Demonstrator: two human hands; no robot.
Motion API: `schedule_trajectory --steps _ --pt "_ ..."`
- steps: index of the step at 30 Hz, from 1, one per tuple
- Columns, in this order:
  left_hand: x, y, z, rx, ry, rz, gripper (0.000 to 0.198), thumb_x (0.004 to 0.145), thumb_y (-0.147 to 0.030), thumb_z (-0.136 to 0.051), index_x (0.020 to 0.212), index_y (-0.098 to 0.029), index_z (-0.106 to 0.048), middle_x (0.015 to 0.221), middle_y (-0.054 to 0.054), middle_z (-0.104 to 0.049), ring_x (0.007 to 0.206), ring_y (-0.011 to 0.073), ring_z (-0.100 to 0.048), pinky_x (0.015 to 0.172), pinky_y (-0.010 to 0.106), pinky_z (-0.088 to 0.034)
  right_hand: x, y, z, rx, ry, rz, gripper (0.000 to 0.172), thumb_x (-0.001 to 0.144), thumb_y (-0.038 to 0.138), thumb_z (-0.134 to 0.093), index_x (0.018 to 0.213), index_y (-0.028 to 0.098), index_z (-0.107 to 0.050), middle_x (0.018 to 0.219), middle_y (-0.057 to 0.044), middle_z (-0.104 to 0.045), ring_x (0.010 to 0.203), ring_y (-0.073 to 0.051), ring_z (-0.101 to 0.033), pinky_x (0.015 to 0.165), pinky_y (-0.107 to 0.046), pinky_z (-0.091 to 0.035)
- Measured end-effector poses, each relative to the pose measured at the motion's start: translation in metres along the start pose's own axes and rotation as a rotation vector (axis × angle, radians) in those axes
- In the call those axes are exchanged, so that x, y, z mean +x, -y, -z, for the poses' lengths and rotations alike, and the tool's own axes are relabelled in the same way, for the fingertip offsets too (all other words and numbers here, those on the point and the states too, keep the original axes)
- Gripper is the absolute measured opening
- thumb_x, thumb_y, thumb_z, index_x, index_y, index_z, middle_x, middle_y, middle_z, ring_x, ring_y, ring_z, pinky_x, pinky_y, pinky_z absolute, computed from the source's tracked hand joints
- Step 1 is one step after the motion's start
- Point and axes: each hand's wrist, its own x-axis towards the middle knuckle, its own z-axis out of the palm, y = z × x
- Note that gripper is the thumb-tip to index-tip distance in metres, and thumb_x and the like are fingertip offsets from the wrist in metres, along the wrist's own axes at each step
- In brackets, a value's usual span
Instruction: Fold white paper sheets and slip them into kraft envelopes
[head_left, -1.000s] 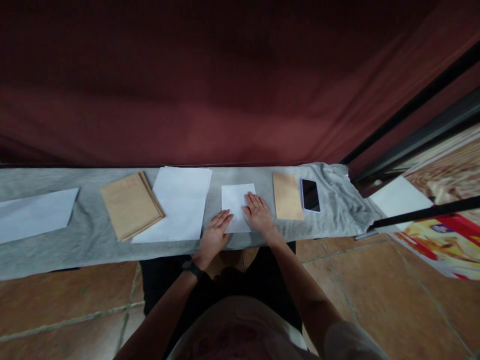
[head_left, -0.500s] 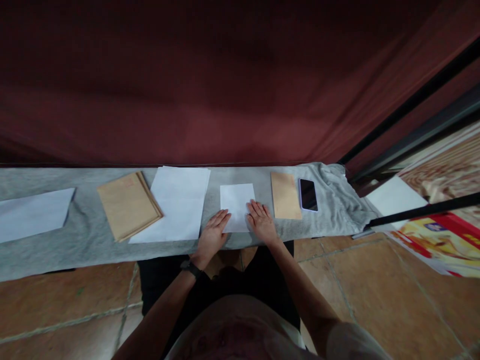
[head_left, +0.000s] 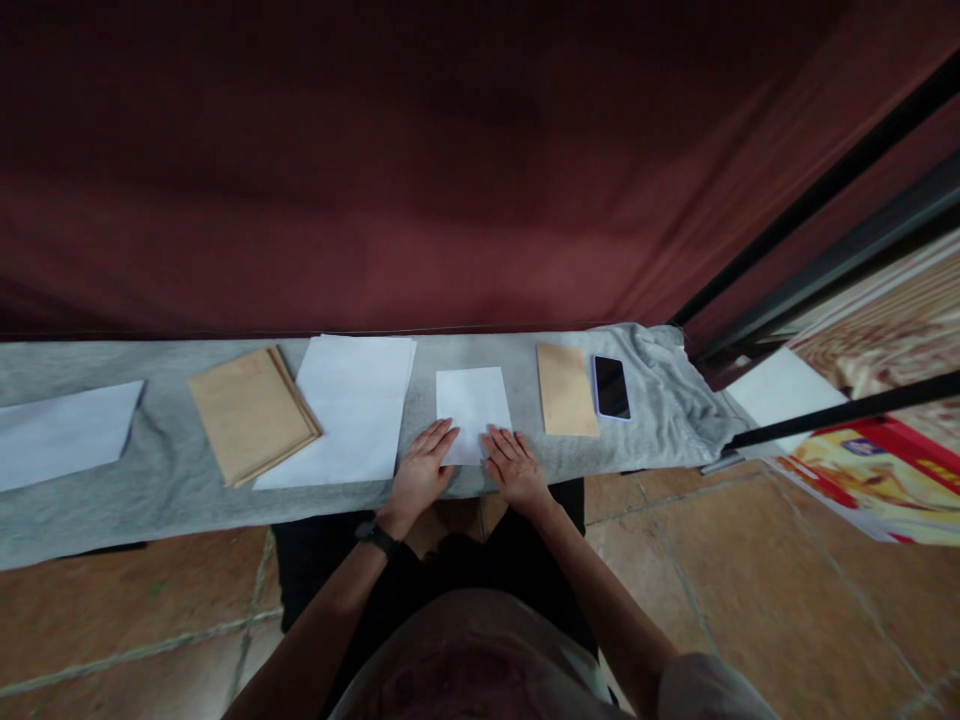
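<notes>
1. White paper (head_left: 473,400) lies near the closer edge of the table (head_left: 472,350).
2. Left hand (head_left: 418,474) rests flat on the paper's near-left corner, grasping nothing.
3. Right hand (head_left: 519,474), likewise ungripping, covers the near-right corner.

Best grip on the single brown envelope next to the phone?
Likely the left long edge of the brown envelope, pinched near its middle, coming from the left with the right hand. It lies flat, so only an edge offers a hold; the phone crowds its right side, while grey cloth separates its left edge from the small white sheet.
</notes>
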Motion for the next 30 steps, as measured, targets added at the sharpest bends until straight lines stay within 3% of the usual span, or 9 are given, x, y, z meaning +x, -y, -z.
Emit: schedule_trajectory --steps 7,15,23,26,30 --pt "-0.001 0.001 0.000 -0.015 0.002 -0.006 0.059 0.088 -0.010 -0.054 0.147 -0.020 -0.055 0.158 0.012 -0.053 0.149 0.0288 -0.046 0.123 0.052 -0.042 -0.007 0.007 0.001 0.030 -0.012 -0.006 0.048 0.106 0.028 -0.049 0.154 0.024 -0.051 0.163 -0.007 -0.046 0.151 -0.026 -0.044 0.129 -0.051 -0.029" --pt "-0.002 0.002 0.001 -0.046 0.011 -0.003 0.064 0.086 -0.005 -0.050 0.147 -0.022 -0.055 0.157 0.010 -0.054 0.149 0.0267 -0.046 0.123 0.052 -0.043 -0.004 -0.005 -0.001 0.152 -0.020 -0.014 0.046 0.103 0.021 -0.050 0.147 0.024 -0.059 0.156 -0.007 -0.056 0.146 -0.024 -0.050 0.127 -0.049 -0.034" --pt "-0.001 0.004 0.001 -0.180 -0.093 0.041 0.032 0.101 -0.021 -0.045 0.121 -0.022 -0.070 0.136 0.008 -0.070 0.135 0.0234 -0.059 0.118 0.049 -0.049 0.003 -0.029 0.003 0.346 -0.159 -0.130 0.045 0.093 0.010 -0.051 0.129 0.026 -0.074 0.135 -0.007 -0.072 0.134 -0.023 -0.061 0.118 -0.047 -0.047" --pt "0.001 0.006 0.002 -0.222 -0.098 0.069 0.031 0.097 -0.018 -0.047 0.116 -0.024 -0.072 0.133 0.007 -0.072 0.131 0.0233 -0.062 0.115 0.050 -0.051 0.006 -0.036 0.006 0.404 -0.182 -0.156 0.045 0.090 0.008 -0.052 0.122 0.028 -0.076 0.129 -0.006 -0.075 0.129 -0.023 -0.064 0.115 -0.046 -0.049" --pt "0.008 0.010 0.005 -0.195 -0.063 0.066 0.047 0.084 -0.006 -0.052 0.123 -0.023 -0.070 0.143 0.007 -0.066 0.136 0.0252 -0.058 0.117 0.052 -0.049 0.012 -0.039 0.007 0.419 -0.190 -0.174 0.041 0.089 0.010 -0.054 0.117 0.029 -0.077 0.124 -0.005 -0.077 0.125 -0.023 -0.066 0.112 -0.045 -0.050"
